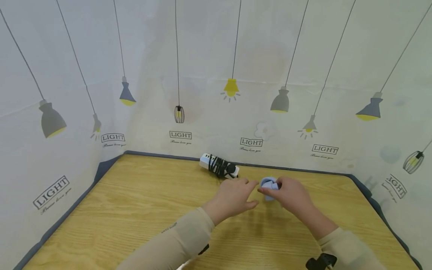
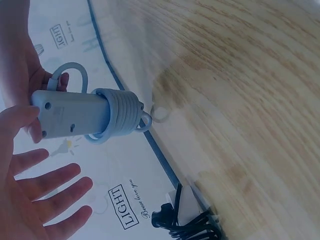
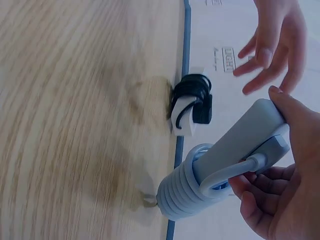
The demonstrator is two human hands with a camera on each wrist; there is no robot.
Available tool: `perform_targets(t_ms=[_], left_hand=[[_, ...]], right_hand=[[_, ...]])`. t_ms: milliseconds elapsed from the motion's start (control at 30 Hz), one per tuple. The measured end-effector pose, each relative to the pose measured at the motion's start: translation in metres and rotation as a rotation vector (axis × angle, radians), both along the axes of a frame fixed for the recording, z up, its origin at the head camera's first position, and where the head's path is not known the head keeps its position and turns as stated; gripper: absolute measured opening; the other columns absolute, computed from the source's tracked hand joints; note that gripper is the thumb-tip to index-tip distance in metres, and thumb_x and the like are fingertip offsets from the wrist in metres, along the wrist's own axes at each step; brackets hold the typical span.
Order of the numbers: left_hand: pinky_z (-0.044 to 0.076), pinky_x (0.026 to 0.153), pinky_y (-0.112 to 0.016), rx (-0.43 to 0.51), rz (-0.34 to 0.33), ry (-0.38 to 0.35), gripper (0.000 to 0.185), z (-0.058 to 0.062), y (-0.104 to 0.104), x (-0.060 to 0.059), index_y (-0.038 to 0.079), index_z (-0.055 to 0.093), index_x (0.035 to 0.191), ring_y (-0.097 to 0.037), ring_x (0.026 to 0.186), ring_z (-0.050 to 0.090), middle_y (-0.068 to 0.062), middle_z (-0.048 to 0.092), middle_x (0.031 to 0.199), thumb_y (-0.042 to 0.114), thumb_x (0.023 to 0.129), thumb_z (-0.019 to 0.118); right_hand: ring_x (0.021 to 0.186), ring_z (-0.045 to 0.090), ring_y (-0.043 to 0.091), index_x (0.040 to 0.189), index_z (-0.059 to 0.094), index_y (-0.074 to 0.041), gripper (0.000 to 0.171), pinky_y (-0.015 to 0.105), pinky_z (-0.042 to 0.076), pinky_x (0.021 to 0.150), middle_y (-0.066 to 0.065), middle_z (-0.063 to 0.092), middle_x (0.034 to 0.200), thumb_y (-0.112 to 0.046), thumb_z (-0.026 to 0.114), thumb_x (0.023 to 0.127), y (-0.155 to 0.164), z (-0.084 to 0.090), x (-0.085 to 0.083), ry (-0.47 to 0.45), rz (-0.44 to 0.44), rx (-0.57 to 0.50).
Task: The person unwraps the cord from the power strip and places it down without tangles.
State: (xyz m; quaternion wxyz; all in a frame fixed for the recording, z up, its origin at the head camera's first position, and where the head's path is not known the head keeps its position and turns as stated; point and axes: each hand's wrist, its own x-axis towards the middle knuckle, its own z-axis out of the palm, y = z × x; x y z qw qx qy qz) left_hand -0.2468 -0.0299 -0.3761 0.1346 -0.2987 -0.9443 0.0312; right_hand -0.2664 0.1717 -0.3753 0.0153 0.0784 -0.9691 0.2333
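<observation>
A light blue power strip [image 1: 269, 184] with its own cord coiled round one end is held up over the table. My right hand [image 1: 294, 195] grips the other end, thumb on the edge and fingers by the plug, as the right wrist view shows on the strip [image 3: 245, 140]. The left hand [image 1: 233, 198] is just to the left of it, fingers spread and holding nothing. In the left wrist view the left hand's fingers [image 2: 55, 200] extend below the blue strip [image 2: 72, 114]. The right wrist view shows a gap between the left hand [image 3: 280, 45] and the strip.
A white power strip [image 1: 204, 160] wrapped in black cord lies at the back edge of the wooden table [image 1: 135, 210]. Behind it and along the sides hangs a pale sheet [image 1: 209, 48] printed with lamps.
</observation>
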Motion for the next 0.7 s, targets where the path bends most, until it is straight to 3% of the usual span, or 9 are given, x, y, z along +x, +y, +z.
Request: perform_targets(t_ms=[233, 467, 700], left_hand=[[0.047, 0.054, -0.025, 0.043, -0.003, -0.034, 0.058, 0.002, 0.001, 0.003, 0.023, 0.058, 0.132, -0.010, 0.079, 0.062, 0.004, 0.065, 0.103, 0.059, 0.087, 0.063], [0.050, 0.060, -0.028, 0.092, 0.003, -0.077, 0.061, 0.001, 0.000, 0.002, 0.021, 0.059, 0.132, -0.013, 0.085, 0.063, 0.003, 0.065, 0.107, 0.059, 0.085, 0.066], [0.049, 0.059, -0.027, 0.106, -0.036, -0.002, 0.050, 0.003, -0.003, -0.002, 0.018, 0.069, 0.110, -0.011, 0.078, 0.063, 0.005, 0.067, 0.095, 0.059, 0.082, 0.070]], right_hand=[[0.056, 0.050, 0.017, 0.080, 0.059, -0.007, 0.072, 0.030, 0.040, 0.048, 0.002, 0.056, 0.067, -0.079, 0.063, 0.071, -0.016, 0.004, 0.010, 0.011, 0.008, -0.013], [0.055, 0.053, 0.017, 0.083, 0.060, -0.007, 0.067, 0.031, 0.042, 0.047, 0.003, 0.057, 0.069, -0.073, 0.064, 0.075, -0.028, 0.007, 0.016, -0.010, 0.015, -0.044], [0.062, 0.054, 0.016, 0.091, 0.062, -0.006, 0.057, 0.031, 0.044, 0.052, 0.002, 0.060, 0.077, -0.062, 0.066, 0.082, -0.032, 0.008, 0.018, -0.008, 0.058, -0.103]])
